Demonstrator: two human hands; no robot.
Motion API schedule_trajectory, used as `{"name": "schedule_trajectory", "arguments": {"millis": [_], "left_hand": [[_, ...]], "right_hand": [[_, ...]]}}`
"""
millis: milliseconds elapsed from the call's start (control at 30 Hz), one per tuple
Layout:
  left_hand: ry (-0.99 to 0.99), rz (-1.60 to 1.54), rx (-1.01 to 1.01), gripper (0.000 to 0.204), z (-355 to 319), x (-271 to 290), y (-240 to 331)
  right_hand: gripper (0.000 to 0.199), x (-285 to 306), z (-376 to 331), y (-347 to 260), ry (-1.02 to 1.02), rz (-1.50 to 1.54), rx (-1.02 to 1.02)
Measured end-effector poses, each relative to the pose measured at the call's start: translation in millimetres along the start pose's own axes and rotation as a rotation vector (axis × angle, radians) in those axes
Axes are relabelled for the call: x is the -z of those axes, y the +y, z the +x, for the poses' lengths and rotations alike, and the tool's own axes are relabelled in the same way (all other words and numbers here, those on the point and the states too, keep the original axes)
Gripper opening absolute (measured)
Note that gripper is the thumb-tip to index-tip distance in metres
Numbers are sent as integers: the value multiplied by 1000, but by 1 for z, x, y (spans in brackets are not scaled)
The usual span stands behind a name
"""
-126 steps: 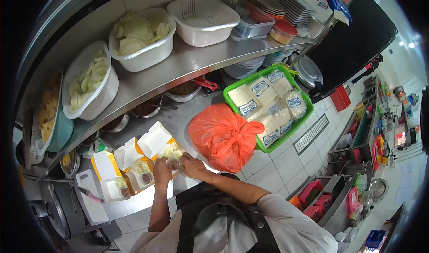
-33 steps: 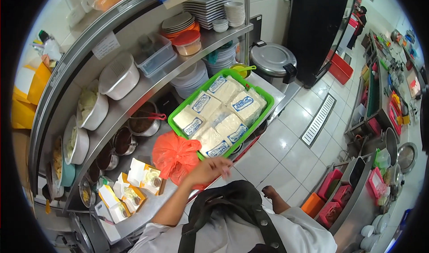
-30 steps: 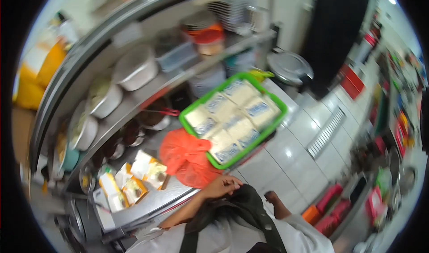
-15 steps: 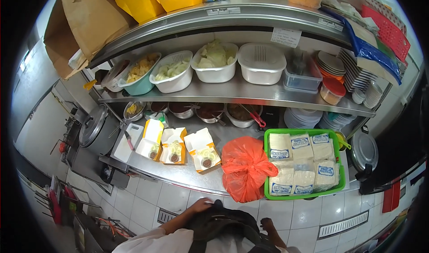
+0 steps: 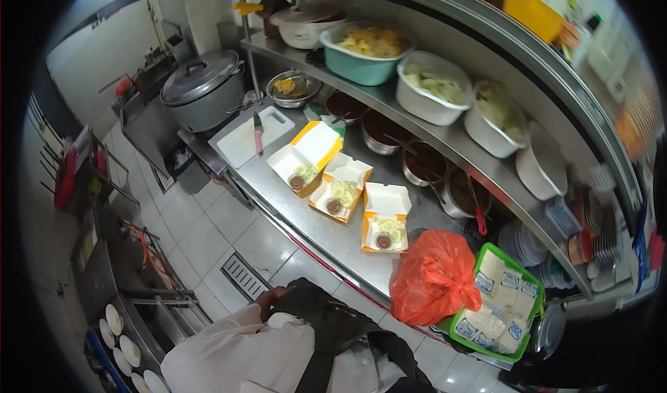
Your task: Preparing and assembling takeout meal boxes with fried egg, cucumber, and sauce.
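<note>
Only one of my hands shows: my left hand, at the end of a white sleeve, lies low against my dark apron with its fingers curled, and I cannot tell if it holds anything. My right hand is out of view. On the steel counter ahead lie three open orange-and-white takeaway boxes, each with cucumber slices and a small sauce cup. An orange plastic bag sits to their right, beside a green basket of wrapped white blocks. My hand is well short of the counter's edge.
A white cutting board with a pink-handled knife lies at the counter's left end, next to a large lidded pot. Tubs of food line the shelf above, metal bowls stand under it. Stacked plates sit at the lower left.
The view has swung left and closer to the counter, so the boxes now sit in the middle and the bag and basket at the right. My hand stays low at my apron.
</note>
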State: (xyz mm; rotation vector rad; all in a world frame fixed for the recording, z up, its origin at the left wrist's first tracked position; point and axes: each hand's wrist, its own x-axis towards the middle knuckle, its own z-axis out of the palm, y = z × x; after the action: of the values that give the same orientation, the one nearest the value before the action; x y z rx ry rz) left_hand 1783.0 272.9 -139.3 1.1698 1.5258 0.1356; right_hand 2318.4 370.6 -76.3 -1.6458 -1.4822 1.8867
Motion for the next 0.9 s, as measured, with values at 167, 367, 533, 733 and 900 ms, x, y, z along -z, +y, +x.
{"name": "schedule_trajectory", "arguments": {"millis": [167, 367, 533, 733, 900], "left_hand": [[27, -178, -278, 54, -12, 81, -24], [1204, -1071, -51, 38, 31, 266, 21], [1568, -1010, 160, 54, 37, 391, 82], [1598, -728, 593, 45, 34, 396, 148], [1568, -603, 730, 50, 30, 396, 147]], "right_hand": [[12, -79, 47, -111, -24, 0, 266], [17, -131, 55, -299, 675, -267, 544], [21, -119, 105, -298, 1013, -534, 664], [40, -124, 120, -294, 1205, -753, 112], [50, -133, 117, -313, 1135, -823, -55]]}}
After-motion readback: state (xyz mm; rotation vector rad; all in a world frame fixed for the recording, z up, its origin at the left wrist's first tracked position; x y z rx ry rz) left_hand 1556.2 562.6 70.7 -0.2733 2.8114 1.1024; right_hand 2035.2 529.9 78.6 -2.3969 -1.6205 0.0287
